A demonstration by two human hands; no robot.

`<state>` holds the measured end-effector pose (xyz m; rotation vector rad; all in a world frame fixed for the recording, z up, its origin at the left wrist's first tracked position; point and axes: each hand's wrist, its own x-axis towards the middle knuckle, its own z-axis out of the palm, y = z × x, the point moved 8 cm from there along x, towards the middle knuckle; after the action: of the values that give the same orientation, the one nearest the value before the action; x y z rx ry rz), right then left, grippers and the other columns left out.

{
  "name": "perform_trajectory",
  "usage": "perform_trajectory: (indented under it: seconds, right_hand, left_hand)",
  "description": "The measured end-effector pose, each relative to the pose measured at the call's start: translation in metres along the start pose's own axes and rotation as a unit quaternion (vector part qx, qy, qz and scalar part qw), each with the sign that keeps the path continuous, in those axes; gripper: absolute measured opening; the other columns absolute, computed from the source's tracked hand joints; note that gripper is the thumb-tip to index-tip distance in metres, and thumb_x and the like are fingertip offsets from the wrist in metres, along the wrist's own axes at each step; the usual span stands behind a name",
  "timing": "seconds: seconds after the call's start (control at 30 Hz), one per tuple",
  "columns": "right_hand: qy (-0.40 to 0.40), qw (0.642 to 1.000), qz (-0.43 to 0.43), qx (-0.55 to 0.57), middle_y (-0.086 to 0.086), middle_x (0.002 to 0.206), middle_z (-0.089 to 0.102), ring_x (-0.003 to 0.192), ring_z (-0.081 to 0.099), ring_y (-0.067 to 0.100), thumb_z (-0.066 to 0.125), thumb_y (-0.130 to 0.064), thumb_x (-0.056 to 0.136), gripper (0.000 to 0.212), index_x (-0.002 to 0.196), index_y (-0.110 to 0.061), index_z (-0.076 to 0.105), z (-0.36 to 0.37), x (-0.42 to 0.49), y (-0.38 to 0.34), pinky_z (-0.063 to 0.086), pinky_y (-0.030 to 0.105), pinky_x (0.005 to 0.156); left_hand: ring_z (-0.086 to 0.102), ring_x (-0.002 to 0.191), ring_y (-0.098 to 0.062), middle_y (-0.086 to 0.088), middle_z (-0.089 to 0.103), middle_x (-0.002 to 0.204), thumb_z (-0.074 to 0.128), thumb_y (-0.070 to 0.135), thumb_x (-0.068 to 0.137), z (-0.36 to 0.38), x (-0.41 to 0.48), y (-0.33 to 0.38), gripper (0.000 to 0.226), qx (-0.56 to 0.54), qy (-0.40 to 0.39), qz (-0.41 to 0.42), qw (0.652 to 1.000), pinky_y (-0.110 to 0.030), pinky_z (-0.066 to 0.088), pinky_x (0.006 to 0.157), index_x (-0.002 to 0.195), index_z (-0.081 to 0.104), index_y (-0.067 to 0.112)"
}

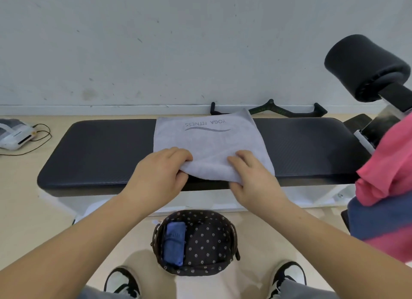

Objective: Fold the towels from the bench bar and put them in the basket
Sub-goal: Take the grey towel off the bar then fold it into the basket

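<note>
Grey towel (211,147) — 1 piece, printed "YOGA FITNESS", lying flat across the middle of the black bench pad (100,156), its near edge lifted off the pad. It is held by 2 hands. The left hand (160,173) pinches the near left corner, fingers curled over the top and thumb underneath. The right hand (254,178) grips the near right corner the same way.

Handling, as judged: light, soft, limp cloth with no stiffness of its own. It will sag between grips and wrinkle if pulled unevenly, but is neither slippery nor fragile. Best taken at the 2 corners of 1 edge, as it is now, so that edge stays straight when carried over to the far edge.

Blue towel (174,243) — 1, folded, against the left side inside the basket.

Basket (223,218) — 1, dark with a flower-print lining, on the floor between the feet, near the bench.

Pink cloth (392,156) and dark blue cloth (379,218) — hanging together at the right edge. How many towels these make cannot be told.

Foam roller (365,64) — 1, upper right.

Shoes (121,281) — 2.
</note>
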<state>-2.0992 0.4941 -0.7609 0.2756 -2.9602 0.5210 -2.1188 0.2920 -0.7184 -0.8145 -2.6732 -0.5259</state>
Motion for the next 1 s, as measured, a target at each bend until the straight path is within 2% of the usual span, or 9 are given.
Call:
perform_trajectory:
  seconds: [0.13,0.23,0.33,0.5,0.6,0.7,0.8,0.87,1.0]
  right_hand:
    - [0.042,0.997,0.001,-0.066,0.001,0.110,0.061,0.092,0.061,0.027,0.070,-0.006,0.078,0.041,0.118,-0.015,0.065,-0.015,0.001,0.014,0.053,0.037,0.056]
    - [0.044,0.992,0.010,-0.117,-0.004,0.090,0.063,0.078,0.060,0.023,0.070,0.001,0.067,0.043,0.105,-0.020,0.066,-0.018,-0.002,0.020,0.050,0.033,0.054]
    - [0.026,0.995,0.053,-0.080,-0.006,0.078,0.060,0.073,0.055,0.022,0.058,-0.002,0.077,0.025,0.092,-0.020,0.062,-0.030,-0.003,0.027,0.042,0.031,0.055]
    - [-0.057,0.987,0.128,0.082,0.001,0.053,0.046,0.054,0.038,0.018,0.052,-0.004,0.080,0.024,0.059,-0.015,0.055,-0.055,-0.010,0.053,0.033,0.032,0.052]
    - [-0.097,0.972,0.147,0.156,0.003,0.056,0.024,0.057,0.020,0.018,0.050,-0.008,0.078,0.030,0.057,-0.010,0.030,-0.065,-0.014,0.058,0.018,0.037,0.056]
    - [-0.116,0.955,0.163,0.220,0.005,0.065,0.021,0.067,0.019,0.026,0.047,-0.022,0.072,0.028,0.062,-0.010,0.024,-0.067,-0.015,0.062,0.016,0.043,0.062]
    - [-0.075,0.938,0.208,0.266,0.012,0.069,0.040,0.066,0.038,0.029,0.048,-0.023,0.084,0.029,0.071,0.003,0.046,-0.064,-0.012,0.073,0.035,0.043,0.058]
    - [-0.044,0.932,0.231,0.275,0.015,0.083,0.063,0.073,0.060,0.030,0.046,-0.019,0.096,0.027,0.087,-0.004,0.066,-0.059,-0.009,0.078,0.055,0.046,0.059]
    - [-0.014,0.922,0.261,0.285,0.017,0.105,0.065,0.094,0.067,0.036,0.044,-0.028,0.104,0.029,0.106,-0.010,0.067,-0.050,0.009,0.087,0.064,0.048,0.068]
  left_hand:
    - [0.057,0.072,-0.020,0.008,0.064,0.087,0.065,0.003,0.078,0.003,0.000,-0.018,0.029,0.025,-0.041,-0.024,0.999,-0.035,0.049,0.057,0.099,0.063,0.022]
    - [0.056,0.070,-0.023,0.006,0.063,0.084,0.060,-0.005,0.076,-0.002,0.001,-0.032,0.036,0.042,-0.042,-0.056,0.997,-0.033,0.042,0.057,0.100,0.063,0.022]
    - [0.055,0.066,-0.023,0.008,0.058,0.072,0.051,-0.003,0.082,-0.010,0.003,-0.045,0.035,0.039,-0.053,-0.121,0.990,-0.036,0.046,0.056,0.098,0.056,0.027]
    - [0.054,0.060,-0.016,0.002,0.064,0.069,0.053,-0.003,0.086,-0.019,-0.004,-0.059,0.033,-0.175,-0.082,-0.230,0.954,-0.029,0.045,0.056,0.078,0.069,0.025]
    - [0.046,0.056,-0.012,0.001,0.058,0.061,0.051,-0.005,0.086,-0.015,-0.008,-0.062,0.031,-0.250,-0.109,-0.278,0.921,-0.027,0.039,0.056,0.070,0.069,0.013]
    - [0.044,0.058,-0.014,-0.001,0.051,0.061,0.046,-0.006,0.085,-0.007,-0.010,-0.060,0.023,-0.322,-0.120,-0.320,0.883,-0.028,0.037,0.060,0.070,0.062,0.001]
    - [0.044,0.063,-0.019,-0.003,0.050,0.065,0.046,0.001,0.090,-0.002,-0.008,-0.062,0.017,-0.352,-0.110,-0.349,0.862,-0.031,0.038,0.063,0.079,0.057,-0.004]
    - [0.054,0.069,-0.022,-0.006,0.061,0.073,0.048,0.010,0.094,0.000,-0.002,-0.066,0.020,-0.351,-0.094,-0.360,0.859,-0.034,0.044,0.065,0.087,0.064,0.000]
    - [0.069,0.093,-0.025,-0.003,0.075,0.095,0.055,0.020,0.097,0.006,0.016,-0.079,0.020,-0.322,-0.061,-0.376,0.867,-0.043,0.057,0.083,0.093,0.074,0.016]
